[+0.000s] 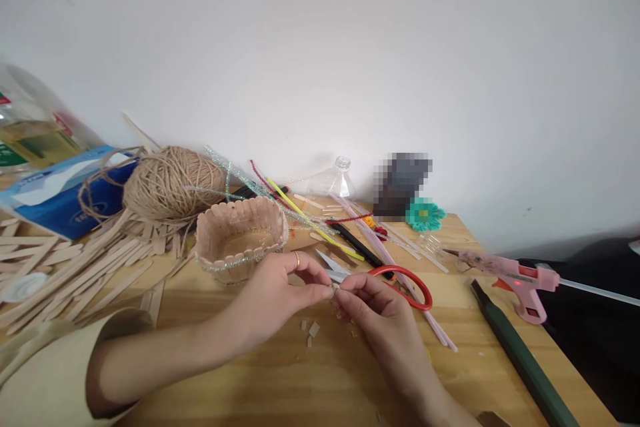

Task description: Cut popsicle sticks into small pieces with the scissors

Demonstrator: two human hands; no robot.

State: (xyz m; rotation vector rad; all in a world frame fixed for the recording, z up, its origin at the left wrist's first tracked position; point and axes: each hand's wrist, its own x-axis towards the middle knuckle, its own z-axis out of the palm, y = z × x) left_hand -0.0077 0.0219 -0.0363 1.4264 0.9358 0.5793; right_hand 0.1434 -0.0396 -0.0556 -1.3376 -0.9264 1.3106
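My left hand (280, 290) and my right hand (387, 313) meet over the table, thumbs and fingertips pinched together. Between them is a tiny pale beige piece (335, 288), mostly hidden by the fingers, so its kind is unclear. Right behind the fingers lie scissors (426, 295) with red handles, blades apart and pointing left. Several small pale scraps (314, 329) are scattered on the wood below my hands. Behind my left hand stands an oval basket of craft sticks (213, 259), with sparkly trim around its side.
On the left are a ball of twine (173, 183), loose craft sticks (107, 280) and a blue tissue pack (95, 197). Pipe cleaners (300, 210), a cut bottle top (342, 181) and a teal flower (425, 215) lie behind. A pink glue gun (520, 277) and a dark green bar (523, 353) are right.
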